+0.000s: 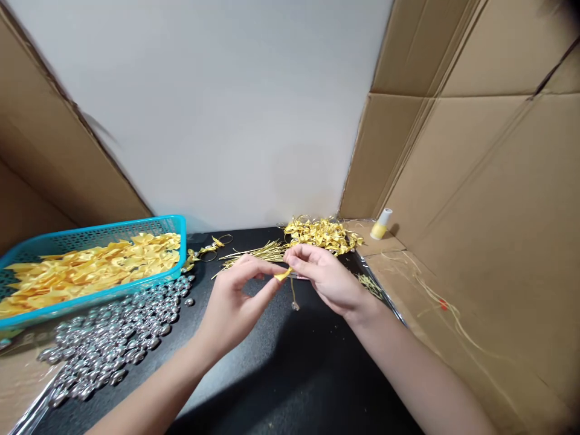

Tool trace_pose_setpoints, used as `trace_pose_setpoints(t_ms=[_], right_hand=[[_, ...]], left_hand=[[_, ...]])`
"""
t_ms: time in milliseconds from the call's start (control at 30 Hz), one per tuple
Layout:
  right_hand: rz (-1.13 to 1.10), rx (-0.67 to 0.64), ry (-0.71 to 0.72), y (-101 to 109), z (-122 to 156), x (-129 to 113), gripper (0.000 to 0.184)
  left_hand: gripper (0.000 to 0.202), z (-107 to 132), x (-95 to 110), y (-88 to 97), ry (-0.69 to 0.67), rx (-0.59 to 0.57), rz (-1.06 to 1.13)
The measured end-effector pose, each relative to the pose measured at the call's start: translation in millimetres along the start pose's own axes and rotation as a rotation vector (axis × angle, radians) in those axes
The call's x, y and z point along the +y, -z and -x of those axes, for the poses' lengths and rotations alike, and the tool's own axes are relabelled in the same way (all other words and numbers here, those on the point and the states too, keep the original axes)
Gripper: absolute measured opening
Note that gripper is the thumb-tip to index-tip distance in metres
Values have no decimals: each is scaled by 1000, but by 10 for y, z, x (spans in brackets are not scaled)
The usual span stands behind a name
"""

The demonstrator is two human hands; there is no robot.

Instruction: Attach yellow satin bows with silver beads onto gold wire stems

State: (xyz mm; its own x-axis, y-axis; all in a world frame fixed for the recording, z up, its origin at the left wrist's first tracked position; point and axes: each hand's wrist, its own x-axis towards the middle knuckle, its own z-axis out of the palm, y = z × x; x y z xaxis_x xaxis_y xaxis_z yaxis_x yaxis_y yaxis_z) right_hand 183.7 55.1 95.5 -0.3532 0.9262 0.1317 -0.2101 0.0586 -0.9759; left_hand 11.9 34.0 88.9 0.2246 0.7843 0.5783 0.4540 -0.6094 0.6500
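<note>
Between thumb and forefinger, my left hand (pixel 238 296) pinches a small yellow ribbon bow (pixel 283 275). My right hand (pixel 325 279) is closed in a pinch at the bow's other end, its fingertips almost touching those of the left. What exactly the right fingers grip is partly hidden, but it appears to be the bow and a thin gold cord. Below the hands the cord (pixel 293 291) dangles, with a small silvery bead (pixel 295 306) at its lower end. Both hands are held above the black work surface (pixel 281 374).
At left, a turquoise basket (pixel 183 241) holds many yellow ribbon bows (pixel 104 266). Silver beads (pixel 122 332) are spread before it. Gold cords (pixel 254 252) and a pile of finished-looking bow pieces (pixel 321 234) lie behind my hands. A thread cone (pixel 381 224) stands right, by cardboard walls (pixel 489 199).
</note>
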Motion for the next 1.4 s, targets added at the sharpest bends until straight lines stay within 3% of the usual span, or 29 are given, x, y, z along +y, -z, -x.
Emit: trace_pose_setpoints(t_ms=[200, 267, 500, 600, 767, 1000, 1267, 1400], right_hand=[[-167, 171, 9, 200, -117, 7, 31], [-183, 187, 21, 277, -138, -13, 28], [-254, 74, -95, 292, -149, -29, 16], [-294, 63, -166, 279, -146, -57, 6], [-356, 63, -218, 302, -148, -72, 17], [-415, 99, -220, 306, -171, -36, 19], [-424, 183, -201, 334, -203, -49, 20], [-452, 175, -133, 358, -195, -56, 18]], left_hand=[[11, 0, -26, -80, 98, -259, 126], [12, -3, -46, -126, 163, -292, 250], [17, 15, -127, -266, 364, -259, 686], [18, 49, -148, -300, 385, -274, 723], [18, 108, -191, -343, 432, -334, 733], [15, 131, -199, -403, 501, -349, 913], [34, 126, -198, -409, 544, -410, 910], [63, 116, -210, -384, 513, -393, 858]])
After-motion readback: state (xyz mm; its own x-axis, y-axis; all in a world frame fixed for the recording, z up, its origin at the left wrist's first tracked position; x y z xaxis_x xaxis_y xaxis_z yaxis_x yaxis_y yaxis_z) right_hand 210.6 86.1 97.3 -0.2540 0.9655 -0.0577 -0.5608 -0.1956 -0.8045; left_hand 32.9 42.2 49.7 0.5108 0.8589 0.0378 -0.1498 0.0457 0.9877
